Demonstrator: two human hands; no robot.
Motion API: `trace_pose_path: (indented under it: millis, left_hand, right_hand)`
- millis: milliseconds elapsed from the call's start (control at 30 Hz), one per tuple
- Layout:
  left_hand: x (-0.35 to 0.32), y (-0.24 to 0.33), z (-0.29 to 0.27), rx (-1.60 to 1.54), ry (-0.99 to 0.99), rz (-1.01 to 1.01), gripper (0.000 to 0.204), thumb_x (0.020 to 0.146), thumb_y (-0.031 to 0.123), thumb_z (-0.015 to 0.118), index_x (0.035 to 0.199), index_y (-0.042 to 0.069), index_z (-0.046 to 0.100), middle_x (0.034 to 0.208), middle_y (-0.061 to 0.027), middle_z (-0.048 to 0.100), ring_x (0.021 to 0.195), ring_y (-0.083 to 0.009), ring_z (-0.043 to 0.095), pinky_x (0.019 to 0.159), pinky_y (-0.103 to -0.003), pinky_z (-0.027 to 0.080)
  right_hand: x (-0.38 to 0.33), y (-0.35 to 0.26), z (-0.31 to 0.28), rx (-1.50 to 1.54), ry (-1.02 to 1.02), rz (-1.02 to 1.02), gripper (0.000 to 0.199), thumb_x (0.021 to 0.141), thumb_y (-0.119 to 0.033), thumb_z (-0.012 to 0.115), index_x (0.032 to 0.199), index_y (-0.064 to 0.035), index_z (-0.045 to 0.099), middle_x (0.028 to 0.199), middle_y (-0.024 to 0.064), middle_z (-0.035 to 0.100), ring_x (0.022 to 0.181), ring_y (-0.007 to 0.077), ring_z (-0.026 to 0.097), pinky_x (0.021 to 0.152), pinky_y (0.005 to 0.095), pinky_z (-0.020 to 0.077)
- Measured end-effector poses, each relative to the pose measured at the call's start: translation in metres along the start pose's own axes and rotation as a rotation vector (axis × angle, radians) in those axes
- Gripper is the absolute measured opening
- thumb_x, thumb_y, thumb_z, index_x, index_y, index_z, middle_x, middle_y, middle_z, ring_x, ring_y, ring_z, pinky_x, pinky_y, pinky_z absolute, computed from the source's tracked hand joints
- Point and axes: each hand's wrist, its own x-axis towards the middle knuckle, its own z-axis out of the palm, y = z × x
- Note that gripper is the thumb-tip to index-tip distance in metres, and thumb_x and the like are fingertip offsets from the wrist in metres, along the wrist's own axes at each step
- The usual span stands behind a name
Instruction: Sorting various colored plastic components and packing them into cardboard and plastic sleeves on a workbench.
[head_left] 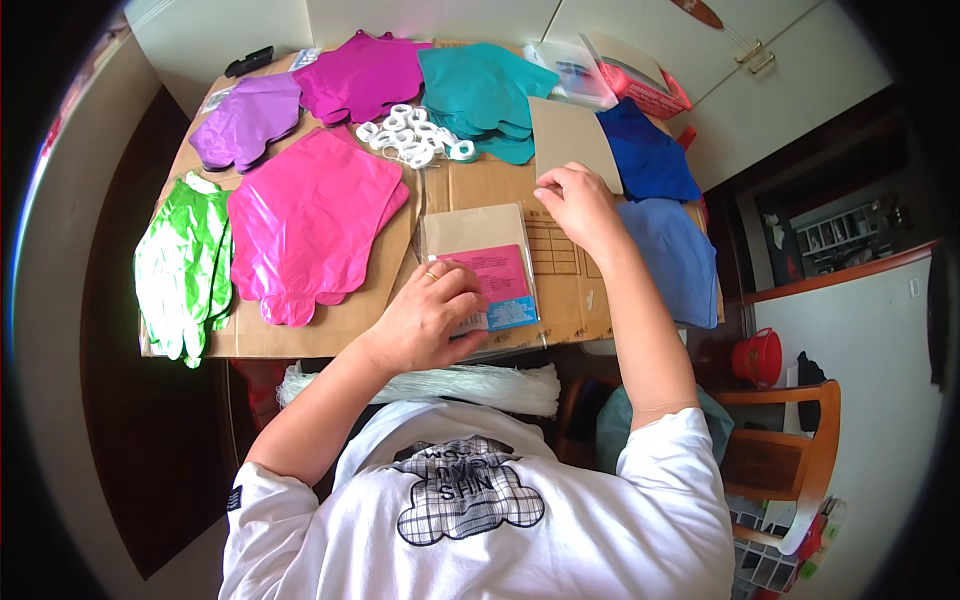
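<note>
A clear plastic packet (475,231) with a beige card and a pink and blue printed insert lies on the cardboard near me. My left hand (432,310), with a ring on one finger, is curled over its lower left part, hiding that corner. My right hand (580,205) is bent with thumb and fingertips close together at the lower edge of a stack of beige card sheets (572,140). Whether a sheet edge or anything small sits between those fingertips is hidden.
Flat piles surround the work area: shiny green (185,265), pink (315,220), lilac (247,122), magenta (360,75), teal (485,95), dark blue (648,150) and light blue (672,262). White ring-shaped coils (412,135) lie mid-table. A red basket (645,95) stands far right. White strands (430,388) cross my lap.
</note>
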Motion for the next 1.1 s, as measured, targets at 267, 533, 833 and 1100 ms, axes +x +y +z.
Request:
trace_pose_path:
  millis: [267,533,833,1100]
  left_hand:
    - [0.002,0.0,-0.002,-0.027,-0.004,-0.016,0.035,0.068,0.017,0.079,0.098,0.008,0.064,0.102,-0.0085,0.058,0.102,-0.0291,0.056,0.092,-0.041,0.044]
    - [0.002,-0.002,-0.002,-0.046,-0.008,-0.027,0.037,0.065,0.015,0.08,0.097,0.009,0.064,0.101,-0.0081,0.057,0.103,-0.0299,0.056,0.091,-0.043,0.044]
    - [0.008,0.001,-0.001,-0.034,-0.016,-0.034,0.036,0.064,0.014,0.08,0.095,0.009,0.064,0.101,-0.0078,0.057,0.104,-0.0302,0.055,0.093,-0.044,0.043]
    - [0.01,0.002,-0.002,-0.03,-0.011,-0.019,0.039,0.063,0.013,0.081,0.097,0.009,0.063,0.101,-0.0075,0.057,0.103,-0.0302,0.055,0.092,-0.044,0.043]
  right_hand:
    - [0.048,-0.024,0.018,0.183,-0.086,-0.171,0.016,0.081,-0.017,0.071,0.091,-0.0041,0.07,0.091,0.0147,0.065,0.087,0.0303,0.065,0.079,0.0385,0.0517]
    - [0.028,-0.001,-0.03,0.109,-0.217,0.092,0.017,0.08,-0.018,0.071,0.087,-0.0018,0.072,0.081,0.0161,0.071,0.077,0.0288,0.069,0.072,0.0373,0.0526]
    - [0.01,0.081,-0.061,-0.133,-0.007,0.337,0.053,0.07,-0.019,0.079,0.118,-0.0054,0.061,0.112,0.0211,0.064,0.106,0.0342,0.062,0.09,0.0405,0.0493]
    - [0.024,0.071,-0.048,-0.326,-0.256,0.187,0.089,0.069,-0.006,0.072,0.147,-0.0072,0.028,0.134,0.0243,0.049,0.122,0.042,0.05,0.104,0.0433,0.0425]
